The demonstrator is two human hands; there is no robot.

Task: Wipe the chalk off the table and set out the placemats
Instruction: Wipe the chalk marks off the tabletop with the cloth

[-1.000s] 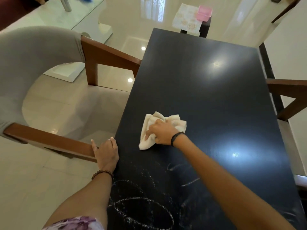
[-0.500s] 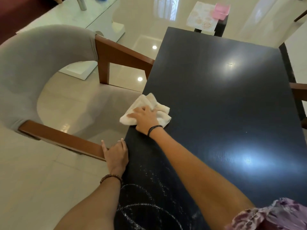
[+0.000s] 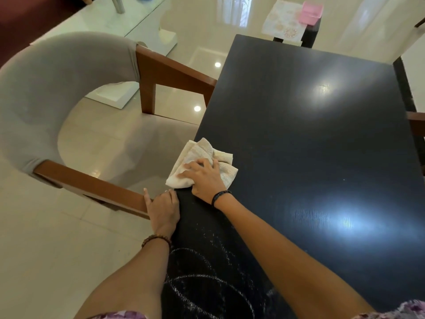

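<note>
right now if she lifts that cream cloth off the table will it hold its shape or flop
Probably flop: the cloth lies bunched in soft folds under the right hand. It looks light, and likely slides easily on the glossy table.

glossy dark table (image 3: pixel 322 139), woven cloth (image 3: pixel 202 155), wooden chair (image 3: pixel 170 72)

The right hand (image 3: pixel 204 178) presses a crumpled cream cloth (image 3: pixel 202 157) flat-fingered onto the left edge of the black table (image 3: pixel 310 134), while the left hand (image 3: pixel 163 210) rests on that edge just beside it, white chalk marks (image 3: pixel 207 279) nearer the person, and what may be placemats (image 3: pixel 284 20) lying beyond the far end.
</note>
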